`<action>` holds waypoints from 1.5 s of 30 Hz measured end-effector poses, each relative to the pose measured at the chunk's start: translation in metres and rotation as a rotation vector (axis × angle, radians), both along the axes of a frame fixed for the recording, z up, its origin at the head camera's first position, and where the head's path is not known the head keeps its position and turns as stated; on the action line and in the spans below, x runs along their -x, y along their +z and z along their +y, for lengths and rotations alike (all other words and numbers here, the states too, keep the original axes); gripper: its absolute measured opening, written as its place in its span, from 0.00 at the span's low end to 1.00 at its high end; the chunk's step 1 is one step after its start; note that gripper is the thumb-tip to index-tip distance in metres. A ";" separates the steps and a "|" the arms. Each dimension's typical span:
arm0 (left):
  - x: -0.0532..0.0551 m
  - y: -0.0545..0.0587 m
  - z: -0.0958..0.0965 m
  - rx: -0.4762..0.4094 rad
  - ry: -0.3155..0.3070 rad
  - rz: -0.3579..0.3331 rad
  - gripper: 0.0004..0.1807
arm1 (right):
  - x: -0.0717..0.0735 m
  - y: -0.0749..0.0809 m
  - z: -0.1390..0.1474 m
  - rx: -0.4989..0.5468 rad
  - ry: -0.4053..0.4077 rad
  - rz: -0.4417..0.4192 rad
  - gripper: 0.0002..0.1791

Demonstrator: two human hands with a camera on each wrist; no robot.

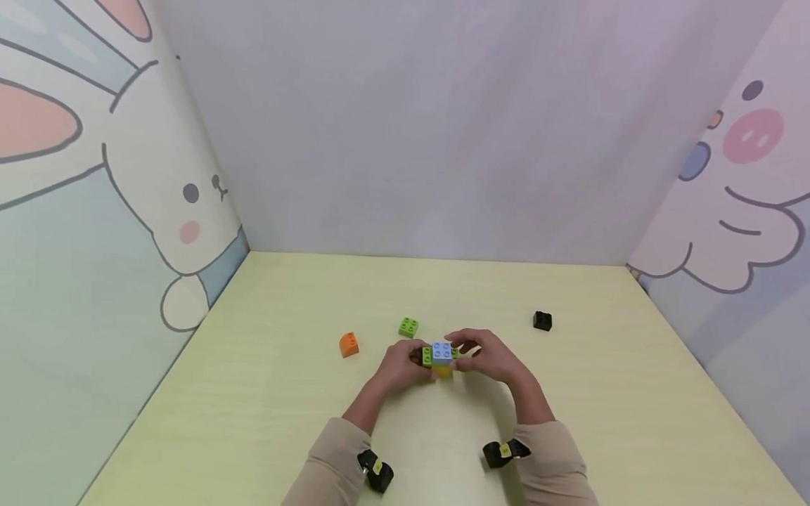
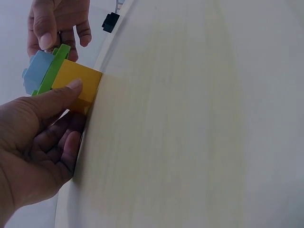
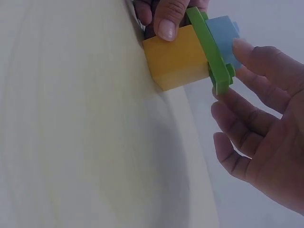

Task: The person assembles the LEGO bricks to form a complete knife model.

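Note:
A small stack stands on the table: a yellow block (image 3: 175, 57) below, a long green brick (image 3: 209, 52) across it, and a light blue brick (image 1: 441, 352) on top. My left hand (image 1: 405, 364) grips the yellow block from the left, its thumb flat on the near face in the left wrist view. From the right, my right hand (image 1: 496, 357) holds the blue brick between thumb and index finger. Its other fingers curve loosely beside the green brick's end. The index fingertip is partly hidden behind the blue brick.
Beyond the hands lies a loose green brick (image 1: 408, 327). An orange brick (image 1: 349, 344) with a curved side is to the left, and a black brick (image 1: 542, 321) sits at the right. Cartoon-printed side walls and a plain back wall (image 1: 430, 140) enclose the table (image 1: 253, 422).

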State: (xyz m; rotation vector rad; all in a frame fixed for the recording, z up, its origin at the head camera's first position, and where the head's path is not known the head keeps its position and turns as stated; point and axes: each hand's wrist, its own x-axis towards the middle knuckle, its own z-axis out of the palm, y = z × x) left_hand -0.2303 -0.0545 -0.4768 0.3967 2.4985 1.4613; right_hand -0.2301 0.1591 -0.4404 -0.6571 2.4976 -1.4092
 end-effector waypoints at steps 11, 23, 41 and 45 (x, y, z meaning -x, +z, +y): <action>-0.002 -0.003 0.002 -0.012 0.008 -0.010 0.21 | -0.001 -0.006 -0.002 0.015 0.003 -0.018 0.15; -0.009 0.008 -0.004 -0.076 -0.001 -0.030 0.27 | -0.020 0.029 -0.010 -0.003 0.036 -0.010 0.14; -0.008 0.024 -0.015 -0.052 0.014 -0.020 0.27 | 0.007 -0.011 0.004 -0.002 0.028 0.019 0.17; -0.006 0.027 -0.019 -0.025 0.010 -0.029 0.29 | 0.007 -0.010 0.003 -0.001 0.029 0.008 0.16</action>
